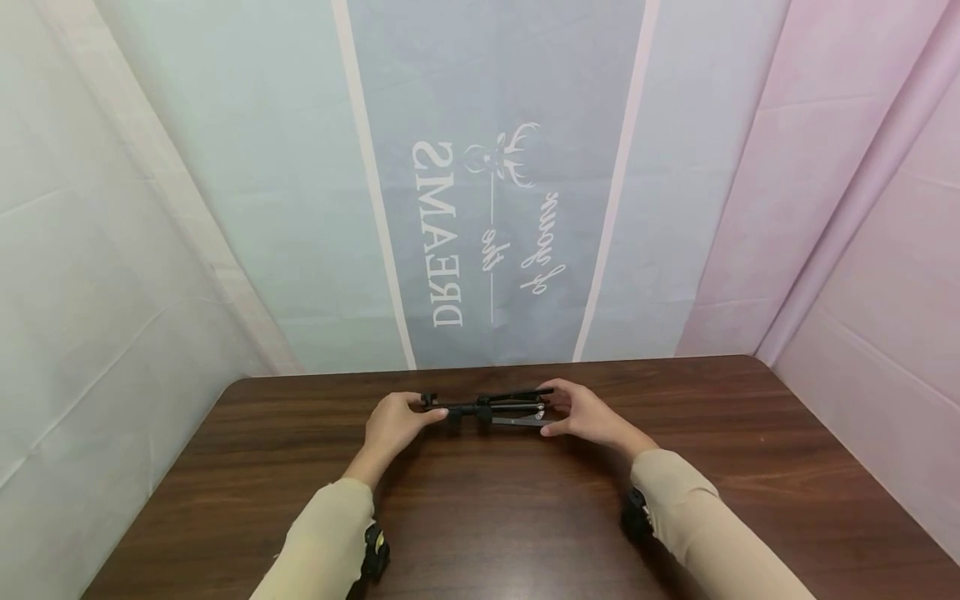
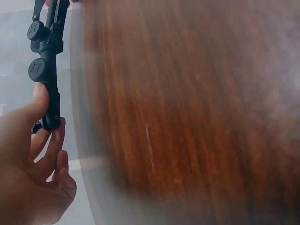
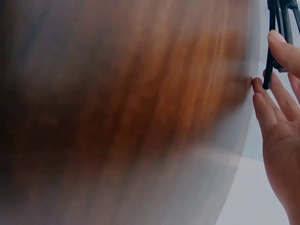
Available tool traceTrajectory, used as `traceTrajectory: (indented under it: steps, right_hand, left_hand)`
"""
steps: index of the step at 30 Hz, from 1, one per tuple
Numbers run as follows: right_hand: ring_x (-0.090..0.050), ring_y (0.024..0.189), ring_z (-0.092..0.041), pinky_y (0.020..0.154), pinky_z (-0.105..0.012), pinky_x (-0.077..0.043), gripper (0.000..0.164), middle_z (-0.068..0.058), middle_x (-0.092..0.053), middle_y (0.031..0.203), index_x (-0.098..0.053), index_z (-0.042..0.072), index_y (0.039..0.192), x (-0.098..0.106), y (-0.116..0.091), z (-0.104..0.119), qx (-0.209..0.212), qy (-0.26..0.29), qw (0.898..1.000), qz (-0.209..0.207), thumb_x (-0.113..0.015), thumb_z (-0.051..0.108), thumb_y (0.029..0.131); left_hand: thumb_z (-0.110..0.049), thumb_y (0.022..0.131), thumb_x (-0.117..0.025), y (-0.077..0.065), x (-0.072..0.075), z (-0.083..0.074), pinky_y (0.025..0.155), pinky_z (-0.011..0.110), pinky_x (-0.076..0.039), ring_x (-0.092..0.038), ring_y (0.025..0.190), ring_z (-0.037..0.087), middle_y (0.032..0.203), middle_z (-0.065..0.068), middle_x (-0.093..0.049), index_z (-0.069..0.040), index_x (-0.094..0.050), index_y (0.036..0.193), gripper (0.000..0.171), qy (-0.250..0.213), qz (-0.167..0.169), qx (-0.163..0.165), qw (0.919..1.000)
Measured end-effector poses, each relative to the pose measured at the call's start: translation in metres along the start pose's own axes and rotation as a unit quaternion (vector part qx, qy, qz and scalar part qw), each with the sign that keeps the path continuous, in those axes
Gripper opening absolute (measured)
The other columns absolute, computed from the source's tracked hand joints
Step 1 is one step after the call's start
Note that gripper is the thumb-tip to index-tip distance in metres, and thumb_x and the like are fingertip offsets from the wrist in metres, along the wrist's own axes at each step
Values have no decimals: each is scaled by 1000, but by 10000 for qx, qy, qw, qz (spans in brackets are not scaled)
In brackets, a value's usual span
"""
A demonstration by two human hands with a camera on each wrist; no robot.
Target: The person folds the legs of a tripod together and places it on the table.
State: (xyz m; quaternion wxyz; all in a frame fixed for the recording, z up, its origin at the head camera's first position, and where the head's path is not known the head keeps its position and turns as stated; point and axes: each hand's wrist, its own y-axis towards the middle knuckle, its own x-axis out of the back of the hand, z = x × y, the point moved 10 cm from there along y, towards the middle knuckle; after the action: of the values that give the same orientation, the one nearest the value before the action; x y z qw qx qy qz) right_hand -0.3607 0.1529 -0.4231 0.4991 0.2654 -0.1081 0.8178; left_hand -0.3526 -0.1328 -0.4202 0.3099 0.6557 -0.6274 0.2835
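A small black tripod (image 1: 483, 409) lies lengthwise from left to right between both hands, near the table's back edge. My left hand (image 1: 393, 422) pinches its head end, thumb on the near side and fingers beyond. The left wrist view shows two round knobs (image 2: 37, 70) along the tripod's body, one just above the thumb. At the other end, my right hand (image 1: 592, 414) holds the slightly spread legs (image 3: 271, 58) between thumb and fingers. In the right wrist view only the leg ends show, cut off by the frame's edge.
The dark brown wooden table (image 1: 510, 517) has rounded back corners. A cloth backdrop (image 1: 510, 250) with mirrored lettering hangs right behind it, and pale cloth walls (image 1: 885, 275) stand at both sides. Each forearm carries a black wrist device (image 1: 375, 552).
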Motion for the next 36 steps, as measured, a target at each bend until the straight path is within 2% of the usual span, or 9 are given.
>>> traceTrajectory:
  steps: [3, 6, 9, 16, 21, 26, 32, 36]
  right_hand:
    - [-52, 125, -42, 102, -53, -44, 64, -22, -58, 131, -53, 0, 134, -1, 2, -1, -77, -395, 9992, 15, -84, 7, 79]
    - [-53, 125, -41, 102, -55, -42, 64, -19, -60, 129, -55, 1, 133, -3, 2, -2, -122, -612, 9980, 31, -85, 7, 78]
    - [-52, 125, -41, 102, -56, -41, 64, -18, -60, 129, -56, 1, 133, -5, 2, -1, -114, -737, 9972, 87, -86, 7, 77]
    - [-53, 124, -40, 102, -57, -41, 62, -16, -60, 127, -58, 3, 129, -6, 2, 1, -87, -930, 9956, 105, -87, 7, 75]
    - [-56, 119, -37, 100, -56, -42, 60, -15, -62, 124, -59, 4, 129, -7, 1, 3, -94, -978, 9951, 117, -86, 4, 76]
    - [-52, 124, -40, 101, -57, -41, 58, -16, -59, 128, -57, 5, 132, -7, -1, 2, -218, -1016, 9945, 130, -82, 3, 80]
    - [-47, 129, -44, 104, -58, -39, 54, -20, -55, 135, -56, 2, 135, 0, -6, 4, -156, -624, 9979, -63, -77, 2, 85]
    - [-49, 127, -42, 102, -57, -41, 50, -21, -54, 136, -53, -1, 137, 7, -12, 7, -48, -303, 9990, -339, -72, 7, 91]
  left_hand:
    - [-48, 81, -80, 0, -2, 0, 71, 43, -53, -66, 98, 31, 119, 12, -69, -7, -73, 118, 55, 142, 88, -3, 9999]
    - [-47, 79, -82, -1, -3, 2, 59, 35, -48, -65, 82, 23, 113, 8, -71, -11, -77, 111, 48, 129, 143, 17, 9998]
    - [-47, 77, -83, -2, -4, 6, 55, 31, -43, -63, 77, 19, 112, 6, -71, -14, -78, 107, 45, 151, 151, 31, 9998]
    - [-50, 76, -83, -4, -6, 8, 63, 34, -48, -65, 98, 26, 115, 5, -70, -19, -79, 103, 41, 278, 176, -62, 9994]
    - [-48, 80, -81, -4, -8, 8, 69, 40, -49, -64, 101, 26, 111, 2, -70, -20, -78, 105, 38, 311, 305, -51, 9990]
    - [-41, 86, -77, -8, -9, 6, 80, 49, -50, -63, 104, 27, 108, 1, -70, -15, -75, 113, 37, 289, 459, -87, 9985]
    - [-32, 93, -71, -15, -4, 0, 87, 55, -48, -63, 108, 28, 113, 2, -69, -11, -66, 127, 41, 291, 491, -305, 9979]
    - [-29, 96, -68, -21, 7, 5, 86, 52, -49, -62, 108, 26, 120, 5, -67, -10, -63, 130, 40, -182, 299, -250, 9991]
